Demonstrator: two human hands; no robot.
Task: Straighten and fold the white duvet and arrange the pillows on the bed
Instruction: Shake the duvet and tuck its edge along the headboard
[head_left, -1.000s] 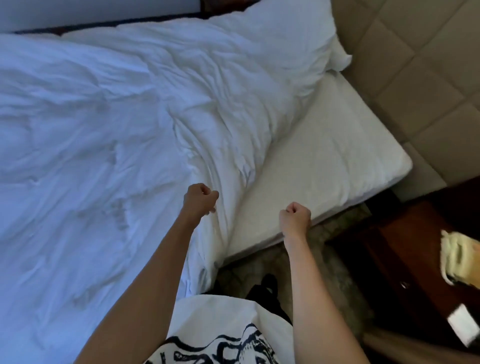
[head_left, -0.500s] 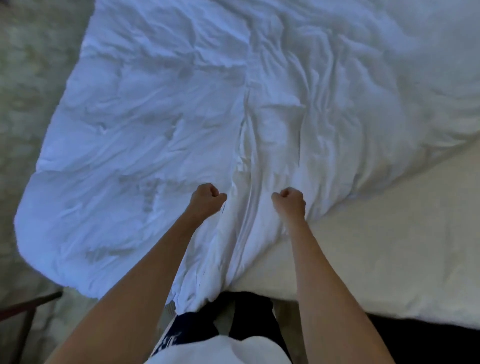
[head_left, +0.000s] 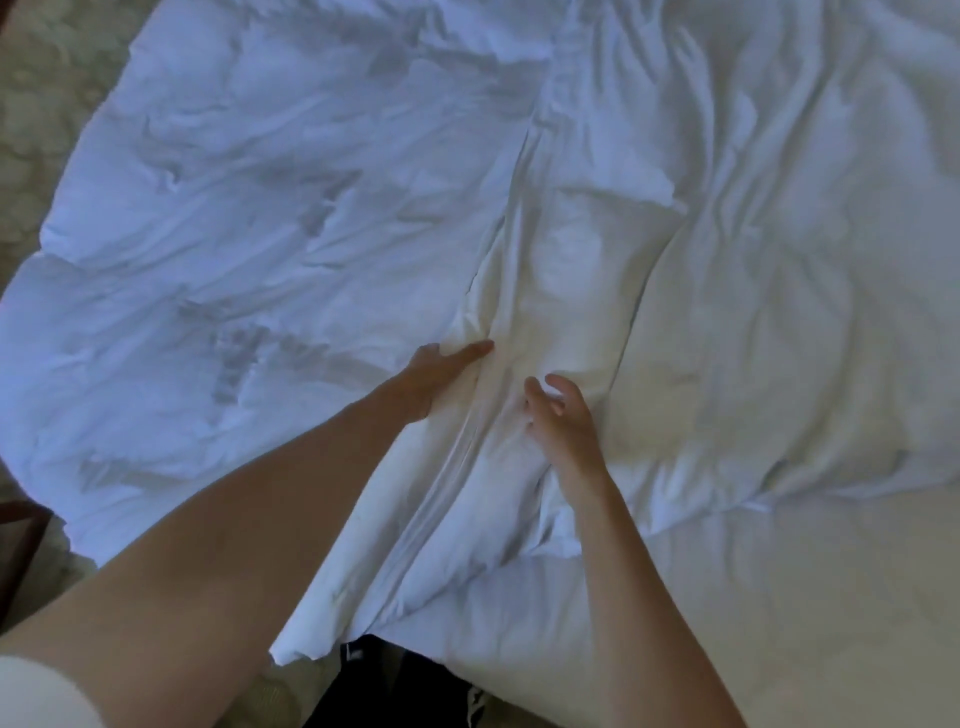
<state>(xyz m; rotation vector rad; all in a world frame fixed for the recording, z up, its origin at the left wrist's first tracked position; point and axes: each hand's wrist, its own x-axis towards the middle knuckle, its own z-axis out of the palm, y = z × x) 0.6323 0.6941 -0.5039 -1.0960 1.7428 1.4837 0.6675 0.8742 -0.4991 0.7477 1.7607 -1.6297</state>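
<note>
Duvet (head_left: 311, 218) white, v. rumpled, bunched ridge btwn hands.

Plain white duvet (head_left: 322, 218), bluish in shade; cream-white bare sheet (head_left: 779, 597); mottled beige carpet (head_left: 36, 93)

**Where everything sits on the bed right now**

So the duvet (head_left: 322, 218) is spread over most of the bed, covering the left side and the far end. Its left edge hangs off over the carpet (head_left: 36, 83). The bare mattress sheet (head_left: 779, 597) sits at the near right, with the duvet's edge lying on top of it. A bunched ridge of duvet runs down the middle toward the near edge. The left hand (head_left: 441, 371) rests on the left of that ridge, the right hand (head_left: 558, 415) just right of it, both on the duvet.
</note>
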